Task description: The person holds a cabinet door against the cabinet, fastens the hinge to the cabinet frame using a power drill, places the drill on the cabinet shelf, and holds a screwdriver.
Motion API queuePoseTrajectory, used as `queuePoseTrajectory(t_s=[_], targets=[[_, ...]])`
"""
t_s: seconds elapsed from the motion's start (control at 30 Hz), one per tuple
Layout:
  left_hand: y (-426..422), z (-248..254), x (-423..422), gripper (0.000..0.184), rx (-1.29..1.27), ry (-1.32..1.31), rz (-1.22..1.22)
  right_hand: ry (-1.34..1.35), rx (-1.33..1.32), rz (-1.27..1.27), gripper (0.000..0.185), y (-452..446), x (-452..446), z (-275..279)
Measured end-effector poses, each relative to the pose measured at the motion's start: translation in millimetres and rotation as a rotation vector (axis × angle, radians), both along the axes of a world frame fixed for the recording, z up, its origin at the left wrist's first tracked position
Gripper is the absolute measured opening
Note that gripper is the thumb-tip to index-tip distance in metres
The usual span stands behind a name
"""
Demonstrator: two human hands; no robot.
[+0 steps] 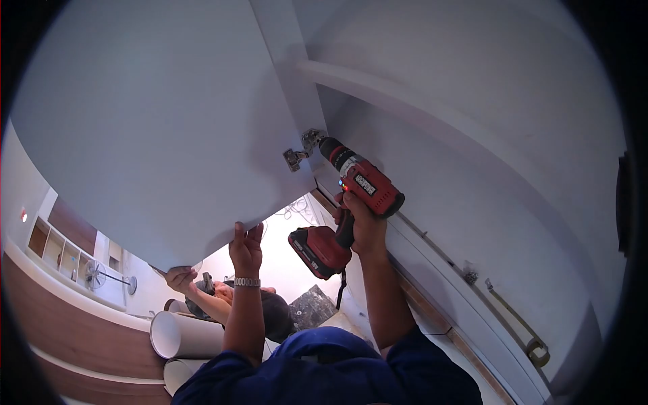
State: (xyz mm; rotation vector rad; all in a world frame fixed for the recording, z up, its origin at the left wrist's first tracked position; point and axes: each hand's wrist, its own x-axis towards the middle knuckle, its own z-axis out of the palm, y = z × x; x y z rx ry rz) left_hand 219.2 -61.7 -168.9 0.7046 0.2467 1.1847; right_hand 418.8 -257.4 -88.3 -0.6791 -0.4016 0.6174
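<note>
Panel [162, 128] pale; left fingers [239, 234] gripping edge, right fingers [350, 200] gripping drill [371, 185]; shelves [68, 258] beyond, probably 1 fan [96, 275].

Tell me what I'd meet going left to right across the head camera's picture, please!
Fan → other person's hand → the wearer's left hand → red drill → curved brass-coloured piece.

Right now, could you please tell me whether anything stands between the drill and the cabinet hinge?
Nothing visible does: the cordless drill in the right hand has its nose right at the concealed hinge. The left hand, at the door panel's lower edge, is clear.
</note>
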Motion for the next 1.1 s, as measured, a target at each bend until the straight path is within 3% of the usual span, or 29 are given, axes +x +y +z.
queuePoseTrajectory(t_s=[0.7,0.9,1.1], targets=[[-3.0,-1.2,0.5,0.029,0.009,0.03,0.019,-0.062,-0.028,-0.044,0.021,2.5,-0.6,3.3],[-6.2,-12.9,17.1,0.027,-0.027,-0.072,-0.079,-0.017,-0.097,-0.039,0.019,0.9,0.5,12.5],[-16.7,-13.7,74.2,0.023,-0.025,0.001,-0.232,-0.004,-0.163,-0.025,0.021,-3.1,-0.7,26.2]])
